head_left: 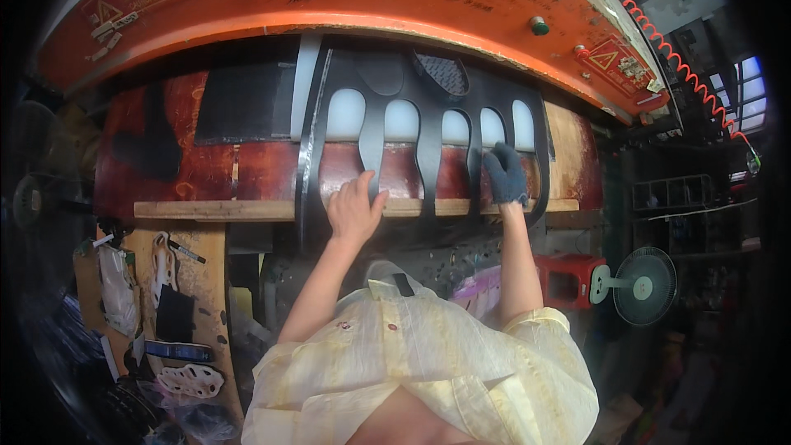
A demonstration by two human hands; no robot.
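A black sheet (428, 144) with several long sole-shaped cutouts spans the bench under the orange machine. White board (346, 115) and red-brown surface (400, 165) show through the holes. My bare left hand (355, 210) rests on a strip between two cutouts, fingers spread. Farther right, my right hand (505, 175), in a dark blue glove, has its fingers closed on a narrow strip of the sheet; their tips are partly hidden. At the sheet's far edge lie a plain dark sole-shaped piece (382, 72) and a patterned one (442, 74).
The orange machine beam (354, 0) with green buttons runs above the bench. A wooden rail (214, 211) lines its near edge. At left, a side table (212, 259) bears shoe-shaped parts. A red stool (564, 278) and a fan (644, 286) stand at right.
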